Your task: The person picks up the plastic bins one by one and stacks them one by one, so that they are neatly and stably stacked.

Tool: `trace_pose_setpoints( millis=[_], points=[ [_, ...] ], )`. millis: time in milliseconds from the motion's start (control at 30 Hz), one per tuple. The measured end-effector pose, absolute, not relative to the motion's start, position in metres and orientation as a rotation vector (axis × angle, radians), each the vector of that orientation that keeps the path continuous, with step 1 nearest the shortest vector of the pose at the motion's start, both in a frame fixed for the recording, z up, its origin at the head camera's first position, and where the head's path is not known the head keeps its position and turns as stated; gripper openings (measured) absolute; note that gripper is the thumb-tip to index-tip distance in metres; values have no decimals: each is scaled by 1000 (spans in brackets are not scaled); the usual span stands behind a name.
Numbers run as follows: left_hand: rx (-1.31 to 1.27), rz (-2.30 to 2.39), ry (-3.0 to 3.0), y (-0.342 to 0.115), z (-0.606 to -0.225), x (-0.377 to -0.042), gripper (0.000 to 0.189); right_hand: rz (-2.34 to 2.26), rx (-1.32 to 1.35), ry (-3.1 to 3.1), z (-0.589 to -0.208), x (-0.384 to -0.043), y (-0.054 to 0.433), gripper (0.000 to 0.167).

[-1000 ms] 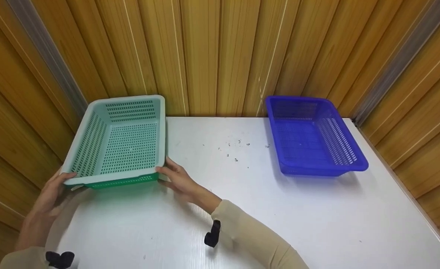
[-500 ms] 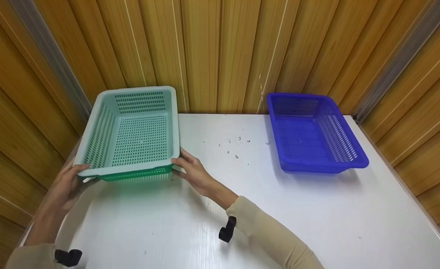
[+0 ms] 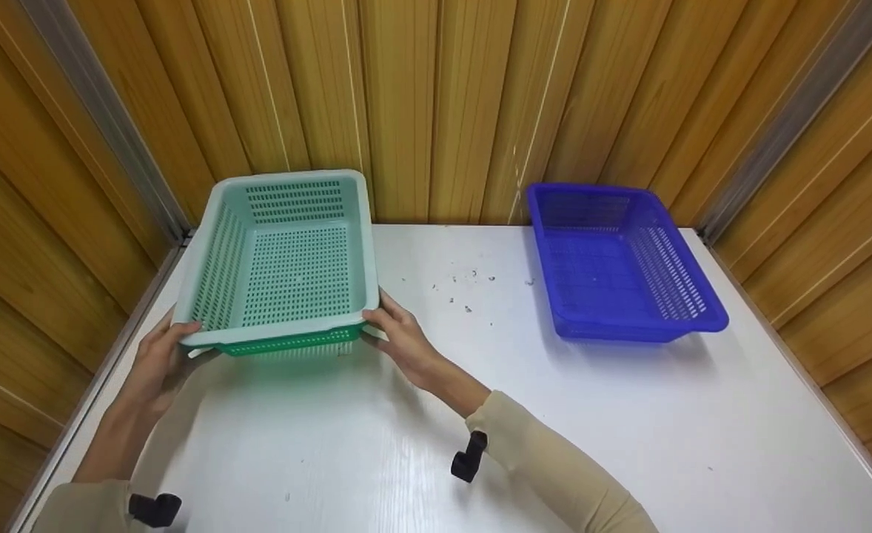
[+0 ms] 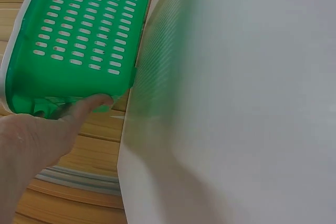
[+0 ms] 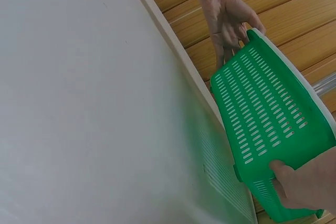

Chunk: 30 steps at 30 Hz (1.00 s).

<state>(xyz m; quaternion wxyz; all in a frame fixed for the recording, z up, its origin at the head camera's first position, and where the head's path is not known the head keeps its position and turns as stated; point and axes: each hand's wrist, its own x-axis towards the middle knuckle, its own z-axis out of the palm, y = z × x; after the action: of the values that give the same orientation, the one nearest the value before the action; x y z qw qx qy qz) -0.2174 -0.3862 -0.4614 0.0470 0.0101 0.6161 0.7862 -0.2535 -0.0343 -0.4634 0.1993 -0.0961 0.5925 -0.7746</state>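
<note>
A rectangular perforated basket (image 3: 299, 274), pale mint inside and green outside, is at the back left of the white table in the head view. My left hand (image 3: 158, 363) grips its front left corner, thumb over the rim, fingers underneath. At the front right corner my right hand (image 3: 414, 344) holds it, thumb on the rim. The green outer wall (image 4: 84, 35) fills the upper left of the left wrist view. Both hands show on the green basket (image 5: 257, 103) in the right wrist view. Its front end appears slightly above the table; the far end's underside is hidden.
A blue perforated basket (image 3: 599, 281) stands at the table's back right. Small dark marks (image 3: 468, 308) dot the white tabletop (image 3: 436, 429) between the two baskets. Yellow-brown wood-look panels (image 3: 436, 111) wall the table at the back and sides.
Both hands have carried the green basket to the right along the back of the table, and slightly away from me at first. The blue basket has stayed in place.
</note>
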Motion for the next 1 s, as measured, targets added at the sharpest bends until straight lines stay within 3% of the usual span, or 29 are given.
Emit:
trace_pose_setpoints(
  millis=[367,1000],
  points=[
    [11,2367,1879,-360,-458,-222,65,-2169,-239,1737,-466,-251,-13,76],
    [27,2233,1913,-319,-455,-228,68,-2209,-166,1743,-473,-242,34,75]
  ],
)
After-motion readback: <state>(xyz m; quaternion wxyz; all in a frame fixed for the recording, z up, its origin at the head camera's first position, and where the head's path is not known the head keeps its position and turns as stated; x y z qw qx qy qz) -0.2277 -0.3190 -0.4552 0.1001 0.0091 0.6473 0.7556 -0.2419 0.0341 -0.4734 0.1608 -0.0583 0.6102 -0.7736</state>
